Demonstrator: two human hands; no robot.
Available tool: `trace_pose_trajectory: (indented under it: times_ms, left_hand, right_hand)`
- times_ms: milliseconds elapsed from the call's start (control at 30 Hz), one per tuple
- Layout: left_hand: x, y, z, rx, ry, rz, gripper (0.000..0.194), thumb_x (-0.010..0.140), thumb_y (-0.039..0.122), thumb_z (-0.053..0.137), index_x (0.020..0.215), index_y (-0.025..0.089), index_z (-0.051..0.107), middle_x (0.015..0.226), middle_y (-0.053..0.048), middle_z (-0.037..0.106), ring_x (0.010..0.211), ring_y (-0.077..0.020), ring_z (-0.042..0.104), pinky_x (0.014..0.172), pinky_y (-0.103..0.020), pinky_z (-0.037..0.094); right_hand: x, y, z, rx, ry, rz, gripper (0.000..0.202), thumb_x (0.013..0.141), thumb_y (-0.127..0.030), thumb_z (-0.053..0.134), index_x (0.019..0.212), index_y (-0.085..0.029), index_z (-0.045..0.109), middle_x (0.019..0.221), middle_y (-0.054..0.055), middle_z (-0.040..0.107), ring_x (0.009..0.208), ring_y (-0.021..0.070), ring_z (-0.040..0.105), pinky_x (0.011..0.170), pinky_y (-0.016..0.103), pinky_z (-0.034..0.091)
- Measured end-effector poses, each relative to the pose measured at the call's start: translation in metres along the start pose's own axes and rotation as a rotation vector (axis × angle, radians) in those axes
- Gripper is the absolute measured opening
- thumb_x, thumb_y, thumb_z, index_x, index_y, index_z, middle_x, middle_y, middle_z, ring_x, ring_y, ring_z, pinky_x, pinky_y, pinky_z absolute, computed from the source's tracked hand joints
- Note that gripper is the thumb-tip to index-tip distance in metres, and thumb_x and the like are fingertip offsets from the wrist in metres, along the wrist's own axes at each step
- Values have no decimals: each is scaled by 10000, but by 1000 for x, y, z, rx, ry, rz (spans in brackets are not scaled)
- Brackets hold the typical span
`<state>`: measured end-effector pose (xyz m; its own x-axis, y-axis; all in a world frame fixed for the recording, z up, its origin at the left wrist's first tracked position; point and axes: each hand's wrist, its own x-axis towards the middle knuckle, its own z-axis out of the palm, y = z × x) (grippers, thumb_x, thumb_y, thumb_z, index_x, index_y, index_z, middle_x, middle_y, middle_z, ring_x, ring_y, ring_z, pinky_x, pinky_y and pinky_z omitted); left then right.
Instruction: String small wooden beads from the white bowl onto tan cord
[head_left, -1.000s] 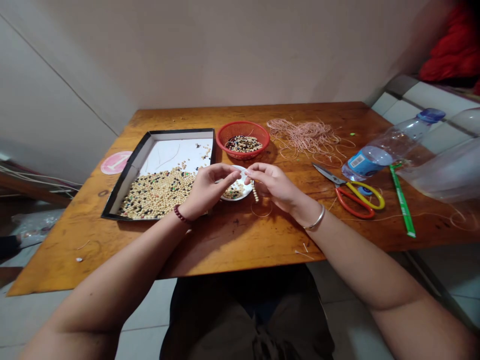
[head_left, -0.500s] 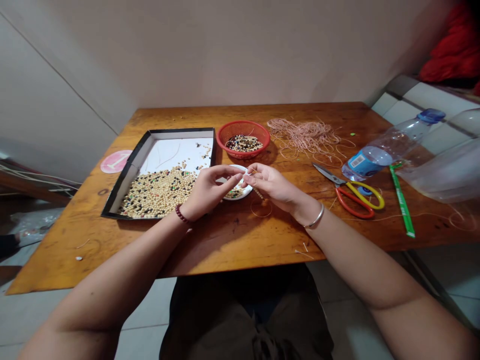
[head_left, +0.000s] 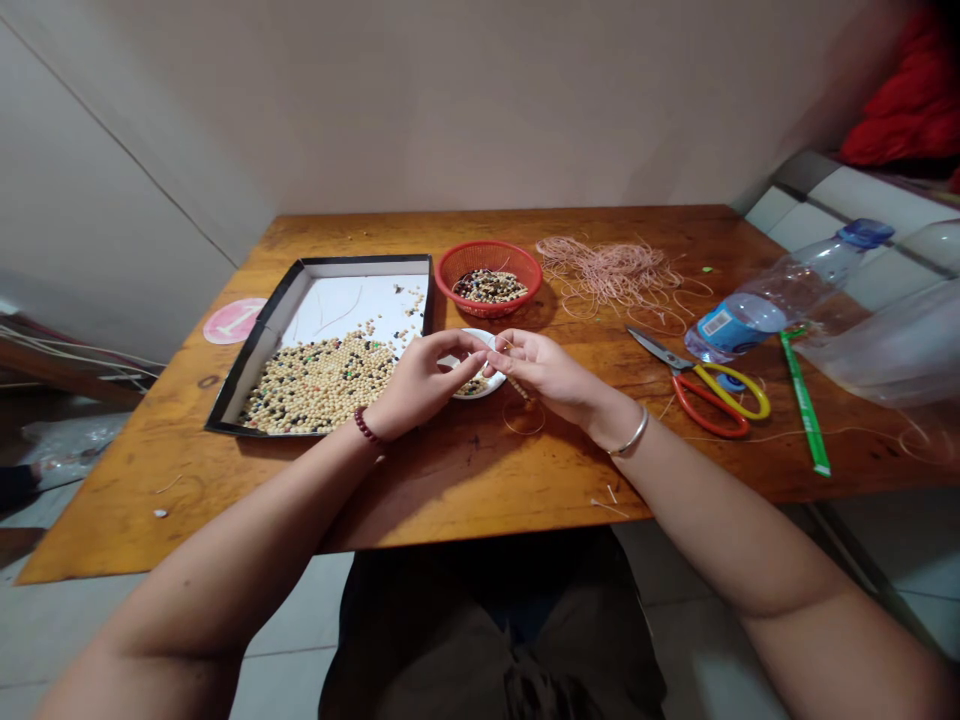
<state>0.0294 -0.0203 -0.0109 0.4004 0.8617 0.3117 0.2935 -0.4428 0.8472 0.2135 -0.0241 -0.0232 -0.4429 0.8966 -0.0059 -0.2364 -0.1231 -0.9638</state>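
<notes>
My left hand [head_left: 439, 372] and my right hand [head_left: 544, 370] meet at the fingertips above a small white dish [head_left: 491, 384] of beads. The right fingers are closed on a beaded string [head_left: 517, 388], whose thin loose end curls down over the table. Left thumb and fingertips are pinched together against the right fingertips; whatever lies between them is too small to make out. Left of the hands, a black-edged tray [head_left: 319, 262] contains many cream, black and coloured beads [head_left: 330, 380]. Behind the dish stands a red basket [head_left: 489, 250] with more beads.
A tangle of pink string [head_left: 607, 275] lies at the back right. Scissors [head_left: 697, 380] with red and yellow handles, a plastic bottle [head_left: 742, 315] and a green strip [head_left: 806, 405] lie on the right. A pink round label [head_left: 232, 322] is left of the tray.
The fingertips have shifted only slightly, still meeting over the dish. The whole view has moved a little; the objects on the table stay in place.
</notes>
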Motion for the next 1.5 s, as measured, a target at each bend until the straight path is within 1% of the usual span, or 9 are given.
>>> trace_pose_trajectory:
  times_ms: [200,400,567,733,800,967,1200,1367,1500]
  left_hand:
    - [0,0,3,-58,1,-28,251,880,374,602,912,132,657,911,-67,696,798,-120,632,688,-202,503]
    - [3,-2,1,-73,134,-38,258,865,404,616,881,148,641,857,-52,683,735,-108,611,658,-211,491]
    - [4,-3,0,-70,137,-36,261,866,416,612,889,158,644,877,-63,691,752,-120,623,664,-229,508]
    - [4,-1,2,-55,145,-53,257,853,416,625,873,160,645,861,-61,696,731,-119,625,642,-227,513]
    - [3,-1,2,-48,148,-61,258,848,415,632,873,159,648,852,-59,697,720,-115,625,631,-223,512]
    - [3,-2,3,-45,140,-77,264,848,420,633,886,159,649,852,-57,697,711,-112,621,620,-219,508]
    - [3,-4,3,-42,137,-73,277,845,431,634,877,155,640,865,-63,689,733,-117,616,628,-218,508]
    - [2,-4,3,-31,119,-61,284,856,441,614,899,162,647,875,-65,692,751,-126,622,638,-226,515]
    - [0,-1,4,-24,87,-52,283,863,439,604,902,161,642,892,-68,690,768,-131,624,639,-221,513]
  right_hand:
    - [-1,-5,4,-2,32,10,340,719,-421,764,824,-165,565,740,2,663,703,104,590,682,233,448]
    - [2,-4,3,-158,95,-41,331,771,-476,678,765,-145,663,533,-48,492,523,73,413,540,227,342]
    - [3,-4,7,-25,143,-58,322,716,-450,730,784,-151,629,673,-14,583,583,72,477,519,211,346]
    - [1,-7,7,49,191,-2,278,760,-388,703,799,-185,517,509,-101,357,398,31,233,392,205,129]
    - [2,-7,5,60,199,2,284,774,-387,689,782,-192,483,504,-109,326,387,27,199,390,204,95]
    - [2,-7,8,56,222,-16,379,735,-484,727,824,-178,523,512,-104,372,397,26,230,387,203,129]
    - [-1,-8,10,34,203,22,393,677,-473,779,788,-134,612,561,-63,474,434,22,298,391,206,160]
    - [1,-6,7,62,212,72,288,714,-382,754,745,-154,581,525,-77,420,403,21,269,372,200,128]
    - [1,-7,7,78,207,87,212,729,-313,724,770,-156,587,595,-59,488,391,13,266,360,199,119]
